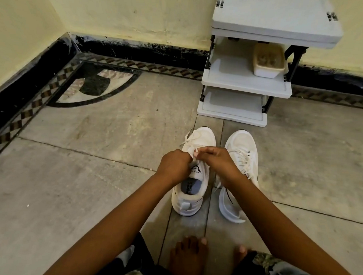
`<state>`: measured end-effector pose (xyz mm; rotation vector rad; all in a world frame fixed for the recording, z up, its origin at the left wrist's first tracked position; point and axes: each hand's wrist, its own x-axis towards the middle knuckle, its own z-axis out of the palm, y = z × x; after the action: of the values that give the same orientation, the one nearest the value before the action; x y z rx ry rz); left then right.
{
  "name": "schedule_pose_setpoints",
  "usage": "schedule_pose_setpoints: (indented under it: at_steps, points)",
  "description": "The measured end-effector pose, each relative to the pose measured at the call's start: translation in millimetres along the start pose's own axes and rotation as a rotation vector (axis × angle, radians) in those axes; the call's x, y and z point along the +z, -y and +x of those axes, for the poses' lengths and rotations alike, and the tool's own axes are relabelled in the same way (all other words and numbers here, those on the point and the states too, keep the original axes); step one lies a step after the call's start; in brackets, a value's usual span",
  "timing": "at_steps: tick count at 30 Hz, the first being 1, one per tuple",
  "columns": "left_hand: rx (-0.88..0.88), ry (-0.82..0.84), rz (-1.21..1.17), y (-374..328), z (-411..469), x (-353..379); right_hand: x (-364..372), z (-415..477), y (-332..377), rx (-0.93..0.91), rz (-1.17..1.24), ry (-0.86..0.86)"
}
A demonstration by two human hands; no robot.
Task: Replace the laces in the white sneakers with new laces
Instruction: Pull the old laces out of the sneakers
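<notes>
On a stone floor (80,185), before a grey shelf rack (247,84) at its far edge, the right sneaker (241,148) stands beside the left sneaker (191,202), over which the left hand (173,166) and right hand (221,163) curl, fingers pinching its white lace (189,138).

Floor (81,174) free left of sneakers (203,136); shelf rack (241,81) stands near beyond toes.

Your left hand (173,166) and right hand (218,160) both pinch lace (190,140) above tongue of sneaker (205,136); second sneaker (238,142) just beside it, laced; both on floor (92,154), before shelf unit (247,85).
</notes>
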<state>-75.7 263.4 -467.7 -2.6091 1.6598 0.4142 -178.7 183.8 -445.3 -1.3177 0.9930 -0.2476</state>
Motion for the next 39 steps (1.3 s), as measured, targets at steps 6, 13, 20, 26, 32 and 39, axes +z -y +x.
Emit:
schedule_pose_setpoints:
  at_steps: [6, 13, 20, 26, 32, 39]
  points:
    - [-0.011, -0.003, -0.096, 1, -3, -1, -7, 3, -15, -0.452, -1.381, -0.05]
    - [-0.047, -0.022, -0.153, -4, -11, 6, 4, 12, 16, -0.179, -0.326, -0.027]
    - [-0.035, -0.019, -0.215, -2, -10, 8, -18, 11, 1, -0.253, -0.621, 0.029]
    - [-0.012, -0.076, -0.423, 5, -11, 3, -7, 5, -19, -0.523, -1.309, -0.042]
    - [-0.029, -0.021, -0.351, 3, -8, 12, 2, 8, 3, -0.346, -0.656, -0.081]
    - [-0.013, -0.04, -0.344, 4, -7, 12, -10, 5, 25, -0.325, -0.214, -0.046]
